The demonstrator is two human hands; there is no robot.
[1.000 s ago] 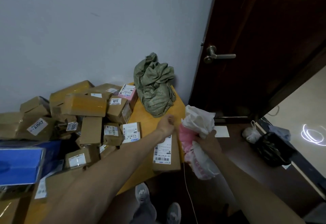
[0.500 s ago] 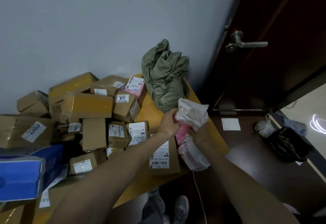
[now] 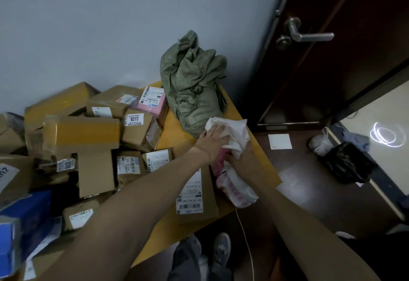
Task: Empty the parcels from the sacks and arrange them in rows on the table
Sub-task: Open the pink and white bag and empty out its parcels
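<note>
A white and pink plastic bag (image 3: 234, 139) lies at the right edge of the yellow table (image 3: 177, 134). My left hand (image 3: 213, 140) lies on its crumpled white top, fingers spread over it. My right hand (image 3: 244, 159) grips the bag's middle from the right side. A crumpled green sack (image 3: 192, 86) stands just behind the bag against the wall. Several brown cardboard parcels (image 3: 81, 130) are heaped on the table's left, with a pink parcel (image 3: 152, 101) among them. A flat brown parcel (image 3: 199, 196) lies under my left forearm.
A dark wooden door (image 3: 345, 48) with a metal handle stands at the right. A black bag (image 3: 345, 163) and a white bag lie on the floor beside it. Blue boxes (image 3: 20, 225) sit at the left front. My shoes show below the table edge.
The plastic bag has come from beyond the table's right edge onto the table beside the green sack. My left hand has moved onto its white top.
</note>
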